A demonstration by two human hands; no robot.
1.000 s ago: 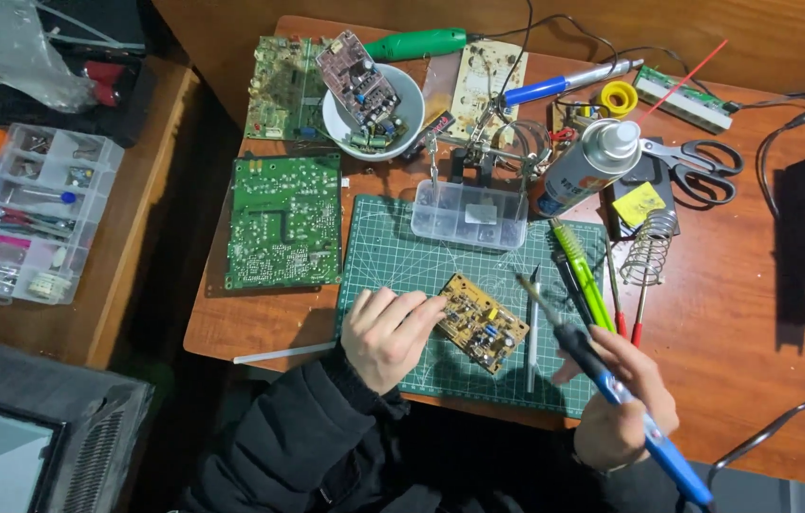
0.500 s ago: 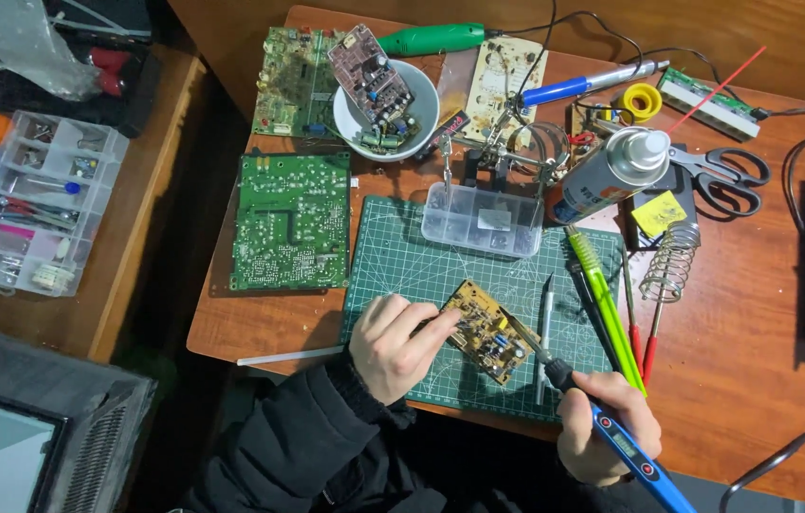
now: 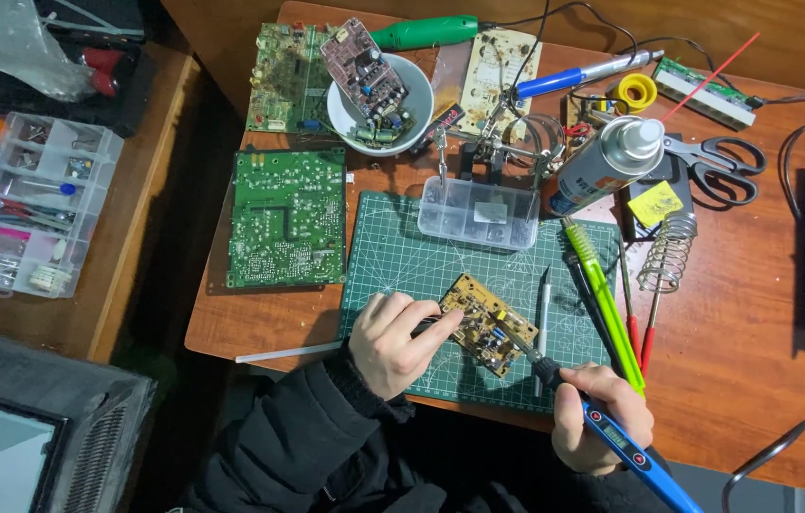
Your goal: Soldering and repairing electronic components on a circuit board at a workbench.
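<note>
Counter (image 3: 735, 380): reddish-brown wood, crowded, seen from above. I log its contents by clock face from the green cutting mat (image 3: 393, 256).

- Mat centre, toward 6: small yellow board (image 3: 488, 325), lying flat and tilted. My left hand (image 3: 393, 344) rests at its 9 o'clock edge, fingers curled onto the board's corner and pinning it.
- 4 o'clock: my right hand (image 3: 602, 418), fingers clenched round a blue soldering iron (image 3: 625, 445); the tip meets the board's right edge.
- 3 o'clock: grey pen-like tool (image 3: 543, 313), green screwdriver (image 3: 602, 294), two thin red probes (image 3: 642, 332), coiled wire stand (image 3: 668, 252).
- 12 o'clock: clear parts box (image 3: 478, 214) straddling the mat's upper edge; behind it a helping-hands clamp (image 3: 507, 133).
- 9 o'clock: large green board (image 3: 288, 218), flat on the counter beside the mat.
- 11 o'clock: white bowl (image 3: 416, 95) holding a small board, with another green board (image 3: 274, 76) beside it.
- 1 to 2 o'clock: spray can (image 3: 611, 161) lying tilted, yellow tape roll (image 3: 635, 92), black scissors (image 3: 720, 166).

Room: a lower wooden side table at far 9 o'clock carries a clear compartment organiser (image 3: 32, 204). A grey monitor-like casing (image 3: 32, 427) fills the 7 o'clock corner. Dark floor gap between the two tables.
</note>
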